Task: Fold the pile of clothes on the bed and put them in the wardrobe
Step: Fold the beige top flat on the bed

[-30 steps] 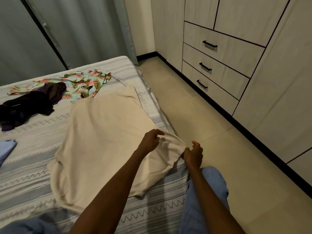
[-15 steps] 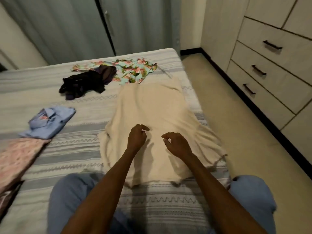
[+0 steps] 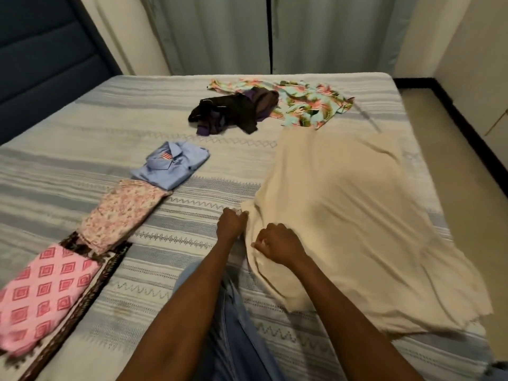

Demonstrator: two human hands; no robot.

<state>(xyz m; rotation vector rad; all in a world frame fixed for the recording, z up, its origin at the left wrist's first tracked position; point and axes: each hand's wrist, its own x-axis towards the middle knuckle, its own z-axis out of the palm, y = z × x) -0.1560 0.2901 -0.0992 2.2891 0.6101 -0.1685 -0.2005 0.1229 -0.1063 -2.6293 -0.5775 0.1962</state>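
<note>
Striped bed carries our folded clothes at left. Both hands, left hand and right hand, now grasp the cream cloth edge, having shifted leftward.

Folded garments: three (row at left). Unfolded garments: three. Hands: two.

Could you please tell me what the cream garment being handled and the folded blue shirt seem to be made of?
The cream garment looks like a soft, matte, thin woven or knit fabric, perhaps cotton: it drapes in loose, shallow folds and shows no sheen. The blue shirt looks like a crisper woven cloth, likely cotton or a blend: its collar holds shape and its folded edges stay sharp.
</note>
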